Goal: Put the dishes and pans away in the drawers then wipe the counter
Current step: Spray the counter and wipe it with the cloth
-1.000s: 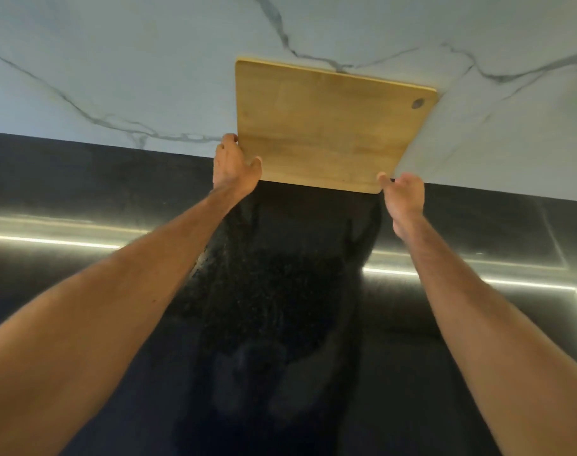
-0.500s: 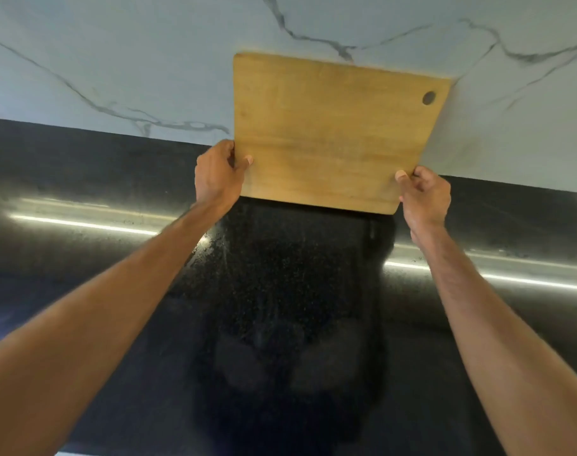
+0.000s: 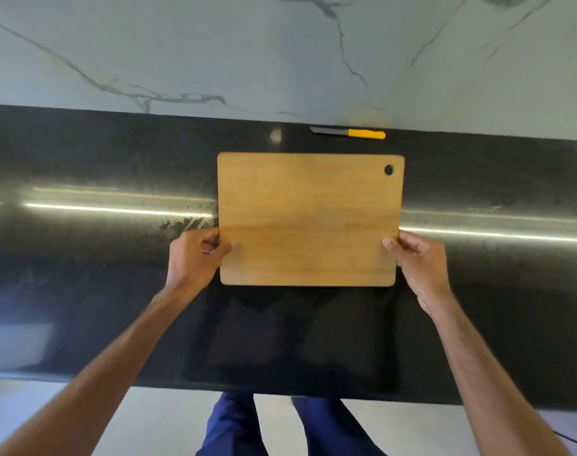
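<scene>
a flat wooden board [image 3: 308, 218] sits between the two hands, its broad face turned up toward the camera. it is a rectangle with rounded corners, honey-brown, with faint grain running across it, and a small round hole [image 3: 388, 170] in the far corner on the right hand's side. the left hand [image 3: 195, 255] grips the board's left edge near the front corner, thumb lying on top and fingers curled at the rim. the right hand [image 3: 418, 261] holds the opposite edge the same way, thumb tip on the top face and fingers wrapped down past the side. whether the board rests on the surface or hangs just over it cannot be told.

under both hands stretches a black counter [image 3: 83, 258], polished stone with fine speckles, glossy enough to mirror long strips of light. beyond the fingertips, past the board's far edge, a small knife [image 3: 349, 133] with a smooth yellow handle and a short grey blade lies against the foot of the wall [image 3: 214, 54], which is pale marble with dark veins. behind the wrists, below the counter's front edge, blue trousers [image 3: 234, 422] show above a light floor [image 3: 148, 419].
</scene>
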The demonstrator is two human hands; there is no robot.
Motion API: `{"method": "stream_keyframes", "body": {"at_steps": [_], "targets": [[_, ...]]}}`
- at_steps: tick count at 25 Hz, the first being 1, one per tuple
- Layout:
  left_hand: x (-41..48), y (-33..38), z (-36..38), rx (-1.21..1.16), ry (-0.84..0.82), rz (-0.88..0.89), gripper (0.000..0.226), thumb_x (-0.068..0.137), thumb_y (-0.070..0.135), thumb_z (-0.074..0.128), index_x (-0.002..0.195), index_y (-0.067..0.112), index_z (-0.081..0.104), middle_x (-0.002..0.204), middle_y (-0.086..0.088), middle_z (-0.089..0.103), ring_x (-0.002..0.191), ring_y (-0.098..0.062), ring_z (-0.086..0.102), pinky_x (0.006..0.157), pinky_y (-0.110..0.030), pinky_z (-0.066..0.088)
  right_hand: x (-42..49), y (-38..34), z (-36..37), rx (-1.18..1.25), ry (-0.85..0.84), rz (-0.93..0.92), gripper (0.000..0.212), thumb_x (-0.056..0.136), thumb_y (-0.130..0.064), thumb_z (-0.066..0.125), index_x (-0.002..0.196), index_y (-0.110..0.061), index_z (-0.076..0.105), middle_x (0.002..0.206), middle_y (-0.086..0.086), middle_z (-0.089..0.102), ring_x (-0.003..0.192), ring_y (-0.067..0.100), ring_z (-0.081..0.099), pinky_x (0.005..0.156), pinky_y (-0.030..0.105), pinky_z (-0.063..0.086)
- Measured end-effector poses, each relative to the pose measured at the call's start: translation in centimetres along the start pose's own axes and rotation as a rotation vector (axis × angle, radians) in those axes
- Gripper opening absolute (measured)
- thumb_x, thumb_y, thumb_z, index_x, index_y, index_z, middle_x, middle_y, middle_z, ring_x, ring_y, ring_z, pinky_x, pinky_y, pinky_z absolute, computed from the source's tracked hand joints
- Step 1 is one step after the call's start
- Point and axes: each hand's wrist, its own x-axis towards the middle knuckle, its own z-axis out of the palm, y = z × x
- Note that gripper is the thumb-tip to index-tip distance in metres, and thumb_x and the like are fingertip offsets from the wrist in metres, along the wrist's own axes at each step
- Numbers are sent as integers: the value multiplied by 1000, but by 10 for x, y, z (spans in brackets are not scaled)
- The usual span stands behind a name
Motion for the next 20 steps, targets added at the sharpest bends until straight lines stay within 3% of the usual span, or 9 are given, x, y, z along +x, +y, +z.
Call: {"method": "stream_keyframes", "body": {"at_steps": [4, 7, 9, 12, 16, 19, 20], "targets": [[-17, -13, 4, -22, -61, -94, 29, 82, 33, 84, 108, 21, 79, 79, 14, 74, 61, -5, 70, 65, -20, 59, -25, 17, -3, -39, -38, 122, 22, 94, -19, 75, 116, -15, 77, 103, -6, 80, 98, 9, 75, 96, 44, 60], [-18, -10, 6, -36, -77, -83, 15, 79, 31, 87, 90, 23, 81, 70, 1, 75, 67, -24, 73, 71, -40, 64, -30, 11, -5, -88, 4, 126, 12, 91, -21, 78, 99, -29, 80, 93, -10, 80, 93, 9, 75, 94, 42, 60], [-22, -8, 10, -12, -77, -72, 11, 78, 29, 88, 83, 22, 80, 69, -4, 74, 69, -30, 72, 76, -45, 63, -31, 8, -7, -161, 72, 108, 16, 87, -20, 81, 88, -36, 78, 83, -11, 78, 85, 7, 73, 93, 40, 60], [-27, 0, 13, 42, -56, -58, 13, 79, 23, 87, 83, 13, 80, 73, -7, 75, 74, -29, 72, 80, -45, 61, -33, 10, -7, -274, 152, 80, 23, 85, -18, 84, 107, -15, 80, 93, -3, 78, 85, 7, 70, 93, 31, 57], [-30, 5, 14, 64, -21, -56, 17, 80, 21, 85, 90, 8, 80, 71, 6, 70, 71, -20, 70, 79, -36, 59, -35, 11, -1, -392, 206, 85, 28, 84, -18, 84, 110, -9, 79, 99, 5, 79, 82, 10, 69, 72, 11, 44], [-29, -1, 17, 62, -45, -54, 17, 80, 24, 85, 90, 13, 78, 71, 1, 71, 73, -24, 71, 83, -35, 56, -35, 9, 1, -459, 230, 104, 27, 82, -19, 85, 107, -10, 80, 98, 6, 79, 79, 10, 69, 69, 12, 47], [-28, -4, 19, 93, -54, -38, 20, 80, 27, 85, 95, 16, 76, 81, -2, 73, 79, -25, 71, 85, -36, 55, -36, 8, 2, -475, 234, 102, 26, 82, -20, 86, 105, -11, 80, 97, 5, 79, 78, 10, 69, 72, 17, 52]]}}
